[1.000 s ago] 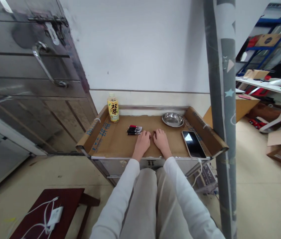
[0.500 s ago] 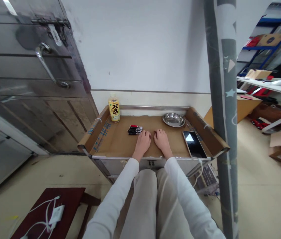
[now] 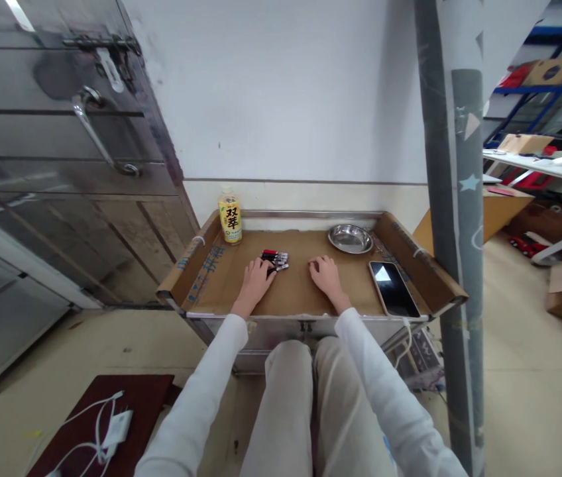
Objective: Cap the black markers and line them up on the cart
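My left hand (image 3: 258,279) has its fingers closed on the end of a black pen (image 3: 281,267), which lies at a slant away from the row. Just beyond it, several pens sit side by side on brown cardboard (image 3: 291,295), with a red pen (image 3: 275,252) farthest from me and black ones nearer. My right hand (image 3: 327,277) rests palm down on the cardboard, right of the pens. Its fingers are loosely bent and slightly apart, and no object shows in them.
A yellow-labelled bottle (image 3: 230,217) stands at the back left. On the right are a round metal dish (image 3: 350,239) and a phone (image 3: 394,290) with a white cable. Raised cardboard sides flank the surface; a grey wrapped pole (image 3: 464,265) rises at the right.
My left hand has moved left along the pens and now grips the nearest black one, which has turned out of line. My right hand stays in about the same place.
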The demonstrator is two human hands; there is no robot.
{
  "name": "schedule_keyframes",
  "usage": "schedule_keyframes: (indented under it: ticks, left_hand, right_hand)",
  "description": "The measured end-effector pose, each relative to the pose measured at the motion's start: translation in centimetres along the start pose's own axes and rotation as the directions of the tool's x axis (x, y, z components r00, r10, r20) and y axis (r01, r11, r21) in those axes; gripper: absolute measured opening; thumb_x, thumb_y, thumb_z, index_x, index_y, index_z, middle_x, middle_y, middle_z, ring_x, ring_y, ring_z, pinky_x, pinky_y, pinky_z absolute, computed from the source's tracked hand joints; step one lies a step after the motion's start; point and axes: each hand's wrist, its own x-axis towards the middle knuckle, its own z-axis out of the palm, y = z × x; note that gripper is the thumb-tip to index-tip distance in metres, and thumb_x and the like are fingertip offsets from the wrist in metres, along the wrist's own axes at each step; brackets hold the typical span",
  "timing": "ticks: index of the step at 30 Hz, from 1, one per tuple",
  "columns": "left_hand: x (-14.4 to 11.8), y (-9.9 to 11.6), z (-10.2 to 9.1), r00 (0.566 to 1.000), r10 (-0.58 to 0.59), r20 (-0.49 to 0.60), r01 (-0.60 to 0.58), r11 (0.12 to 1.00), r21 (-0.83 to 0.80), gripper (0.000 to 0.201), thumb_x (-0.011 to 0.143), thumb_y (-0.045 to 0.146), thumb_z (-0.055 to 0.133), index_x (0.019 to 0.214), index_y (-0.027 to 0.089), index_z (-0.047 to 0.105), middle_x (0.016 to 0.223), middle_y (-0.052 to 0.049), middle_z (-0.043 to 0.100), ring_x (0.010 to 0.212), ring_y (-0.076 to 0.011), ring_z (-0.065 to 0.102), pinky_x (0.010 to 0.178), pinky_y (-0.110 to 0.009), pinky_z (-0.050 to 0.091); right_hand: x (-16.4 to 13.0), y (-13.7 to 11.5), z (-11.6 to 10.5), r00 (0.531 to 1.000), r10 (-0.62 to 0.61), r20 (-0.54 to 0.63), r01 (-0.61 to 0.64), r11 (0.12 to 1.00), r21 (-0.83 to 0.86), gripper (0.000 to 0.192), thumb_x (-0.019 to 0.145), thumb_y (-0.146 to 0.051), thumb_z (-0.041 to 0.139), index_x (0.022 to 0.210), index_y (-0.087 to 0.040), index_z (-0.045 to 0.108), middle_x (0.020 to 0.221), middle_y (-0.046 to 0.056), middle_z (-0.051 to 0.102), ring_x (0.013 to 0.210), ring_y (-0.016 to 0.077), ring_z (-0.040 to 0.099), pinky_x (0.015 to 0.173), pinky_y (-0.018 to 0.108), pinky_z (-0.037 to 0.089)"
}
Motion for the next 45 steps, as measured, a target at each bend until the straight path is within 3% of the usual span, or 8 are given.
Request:
schedule_keyframes:
  ticks: [5,9,13,20,28,33,39,45]
  left_hand:
    - [1.0,1.8,0.6,0.991,0.132,-0.007,-0.129,0.953,-0.275,0.015,0.091,0.031,0.057,0.101,0.02,0.061,0.106,-0.006,0.064,0.103,-0.0208,0.059,0.093,-0.037,0.045]
    - [2.7,4.3,0.6,0.99,0.095,-0.106,-0.14,0.779,-0.611,0.019,0.089,0.023,0.058,0.108,0.02,0.058,0.109,-0.007,0.065,0.102,-0.0173,0.062,0.091,-0.032,0.049]
    - [4.4,6.2,-0.2,0.983,0.023,-0.183,-0.143,0.721,-0.678,0.047,0.085,0.016,0.06,0.13,0.022,0.048,0.113,-0.006,0.065,0.092,-0.015,0.064,0.088,-0.031,0.051]
    - [6.2,7.1,-1.6,0.959,0.147,-0.243,-0.278,0.674,-0.685,0.041,0.087,0.014,0.055,0.127,0.021,0.053,0.108,-0.005,0.066,0.087,-0.0138,0.064,0.083,-0.028,0.053]
    - [7.1,5.9,-0.9,0.952,-0.164,-0.26,-0.111,0.605,-0.789,0.028,0.086,0.02,0.061,0.114,0.021,0.058,0.096,-0.003,0.069,0.087,-0.0151,0.066,0.082,-0.028,0.053]
    - [7.1,4.7,0.5,0.931,-0.285,-0.23,-0.026,0.574,-0.818,0.026,0.087,0.025,0.062,0.112,0.02,0.056,0.096,-0.004,0.068,0.085,-0.0154,0.066,0.078,-0.029,0.054]
    - [6.8,5.0,2.2,0.964,-0.163,-0.211,-0.039,0.697,-0.716,0.023,0.085,0.019,0.066,0.105,0.019,0.054,0.09,-0.003,0.067,0.083,-0.0153,0.065,0.08,-0.029,0.05]
    - [6.7,6.3,2.9,0.987,0.068,-0.143,-0.115,0.929,-0.352,0.016,0.09,0.026,0.062,0.103,0.019,0.056,0.1,-0.008,0.067,0.092,-0.0215,0.063,0.082,-0.033,0.045]
  right_hand:
    - [1.5,-1.6,-0.1,0.992,0.066,0.109,-0.107,0.895,0.433,0.035,0.099,-0.032,0.038,0.087,-0.018,0.067,0.09,0.009,0.07,0.086,0.0171,0.063,0.081,0.029,0.045]
    - [1.9,-1.9,0.1,0.894,0.14,0.426,-0.448,0.325,0.833,0.021,0.093,-0.028,0.047,0.086,-0.018,0.065,0.071,-0.001,0.065,0.052,0.0092,0.052,0.051,0.021,0.041]
    - [1.8,-1.4,0.1,0.818,0.003,0.575,-0.567,-0.154,0.809,0.013,0.088,-0.018,0.055,0.077,-0.018,0.062,0.065,-0.002,0.061,0.052,0.0073,0.05,0.052,0.018,0.043]
    - [2.2,-0.7,-0.7,0.817,-0.009,0.577,-0.541,-0.357,0.761,0.019,0.089,-0.013,0.048,0.082,-0.018,0.065,0.076,0.001,0.068,0.067,0.0096,0.063,0.067,0.02,0.056]
    - [2.7,0.2,0.0,0.865,0.046,0.499,-0.445,-0.385,0.808,0.012,0.081,-0.011,0.063,0.088,-0.019,0.068,0.089,0.001,0.072,0.082,0.0094,0.069,0.08,0.019,0.06]
    - [2.6,0.7,0.6,0.901,0.12,0.416,-0.371,-0.281,0.885,0.022,0.068,-0.01,0.076,0.088,-0.018,0.068,0.09,0.003,0.072,0.084,0.0105,0.069,0.084,0.019,0.058]
    - [2.7,1.8,1.2,0.947,0.217,0.236,-0.245,0.019,0.969,0.04,0.051,-0.034,0.089,0.077,-0.019,0.063,0.073,-0.001,0.07,0.07,0.0126,0.066,0.075,0.028,0.057]
    - [3.0,2.3,1.2,0.979,0.204,0.0,-0.085,0.405,0.911,0.042,0.06,-0.052,0.08,0.075,-0.021,0.056,0.068,-0.001,0.065,0.062,0.0146,0.062,0.062,0.029,0.051]
